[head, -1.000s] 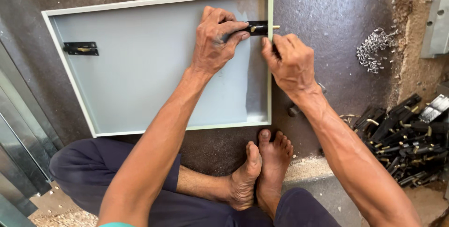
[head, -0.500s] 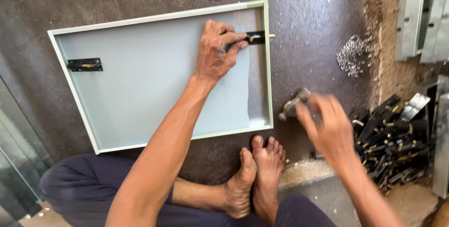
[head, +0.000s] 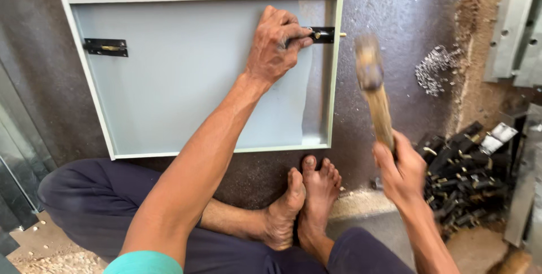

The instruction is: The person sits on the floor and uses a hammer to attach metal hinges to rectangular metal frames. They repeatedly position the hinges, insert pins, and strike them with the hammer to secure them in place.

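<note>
Nearest you, at lower right of the frame, your right hand point(head: 402, 168) wraps its fingers tight round the wooden-handled hammer point(head: 377, 90), head raised just right of the panel's edge. Farther up, centre, your left hand point(head: 275, 46) presses fingertips together on the small black metal latch point(head: 320, 34), steadying it against the pale grey rectangular metal panel point(head: 186, 76). No labels show.

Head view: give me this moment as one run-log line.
left hand: pressing black hinge on grey panel | right hand: gripping hammer, head raised beside panel edge | hammer blurred | second hinge at left
</note>
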